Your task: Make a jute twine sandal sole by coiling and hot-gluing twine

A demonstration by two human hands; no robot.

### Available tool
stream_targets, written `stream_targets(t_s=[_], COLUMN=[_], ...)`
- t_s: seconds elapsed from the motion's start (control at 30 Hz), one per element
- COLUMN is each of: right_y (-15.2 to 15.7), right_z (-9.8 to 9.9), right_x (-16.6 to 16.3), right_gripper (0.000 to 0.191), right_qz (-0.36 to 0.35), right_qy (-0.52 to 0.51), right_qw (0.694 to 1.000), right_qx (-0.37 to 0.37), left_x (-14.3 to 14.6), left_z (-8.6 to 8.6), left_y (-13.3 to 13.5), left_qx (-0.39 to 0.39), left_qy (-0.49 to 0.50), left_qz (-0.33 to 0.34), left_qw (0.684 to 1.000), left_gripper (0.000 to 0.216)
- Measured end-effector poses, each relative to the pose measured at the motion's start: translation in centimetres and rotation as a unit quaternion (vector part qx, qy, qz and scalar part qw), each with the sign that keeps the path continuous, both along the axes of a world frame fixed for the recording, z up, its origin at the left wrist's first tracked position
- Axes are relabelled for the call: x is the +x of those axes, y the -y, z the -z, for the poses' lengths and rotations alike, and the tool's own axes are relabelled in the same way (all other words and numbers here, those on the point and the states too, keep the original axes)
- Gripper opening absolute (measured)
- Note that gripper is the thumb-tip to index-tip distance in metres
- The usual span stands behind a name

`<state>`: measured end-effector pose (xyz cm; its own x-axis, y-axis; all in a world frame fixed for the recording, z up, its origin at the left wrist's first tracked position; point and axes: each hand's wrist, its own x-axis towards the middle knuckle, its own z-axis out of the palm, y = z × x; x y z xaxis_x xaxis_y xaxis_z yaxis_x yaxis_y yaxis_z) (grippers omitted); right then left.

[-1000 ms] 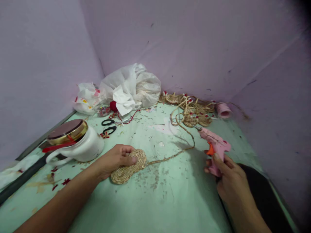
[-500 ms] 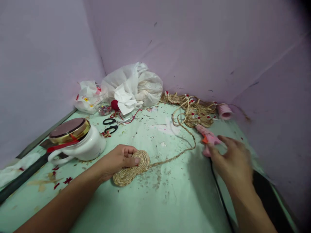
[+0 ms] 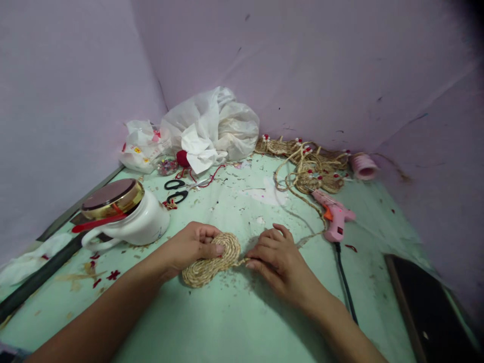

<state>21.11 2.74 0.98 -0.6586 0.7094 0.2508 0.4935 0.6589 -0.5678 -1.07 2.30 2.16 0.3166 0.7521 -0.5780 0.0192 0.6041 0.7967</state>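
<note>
A flat coil of jute rope [image 3: 212, 259] lies on the pale green table [image 3: 234, 317]. My left hand [image 3: 191, 247] is curled over its left side, thumb pressed on top. My right hand [image 3: 276, 257] has its fingers pinched on the loose rope strand [image 3: 302, 241] just right of the coil. That strand runs back to a tangle of jute rope [image 3: 308, 169] by the wall. A pink glue gun [image 3: 335, 217] lies on the table to the right of my right hand, its black cord [image 3: 344, 280] trailing toward me.
A white jar with a gold lid [image 3: 126, 212] stands at the left. Black-handled scissors [image 3: 177, 190], crumpled plastic bags [image 3: 207, 128] and red thread sit at the back. A pink spool [image 3: 363, 166] lies by the right wall. A dark flat object [image 3: 427, 307] is at the lower right.
My right hand set the glue gun down on the table and moved left to the rope beside the coil. My left hand stayed on the coil.
</note>
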Motion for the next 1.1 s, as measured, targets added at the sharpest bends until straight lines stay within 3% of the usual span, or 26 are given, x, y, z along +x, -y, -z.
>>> stream_targets(t_s=[0.3, 0.47, 0.7, 1.1], right_y=[0.2, 0.3, 0.6, 0.6], right_z=[0.9, 1.0, 0.9, 1.4], right_x=[-0.3, -0.5, -0.7, -1.0], right_gripper=[0.005, 0.009, 0.014, 0.008], right_qz=[0.037, 0.043, 0.070, 0.078], right_qy=[-0.099, -0.089, -0.080, -0.106], right_qw=[0.993, 0.992, 0.993, 0.989], right_qx=[0.045, 0.073, 0.050, 0.066], left_x=[0.3, 0.1, 0.2, 0.3], left_z=[-0.1, 0.1, -0.3, 0.0], left_y=[0.1, 0.0, 0.2, 0.2], left_qx=[0.006, 0.019, 0.027, 0.024], left_qy=[-0.016, -0.010, -0.007, -0.012], left_qz=[0.025, 0.046, 0.058, 0.100], left_qw=[1.000, 0.999, 0.998, 0.995], left_gripper=[0.036, 0.031, 0.029, 0.034])
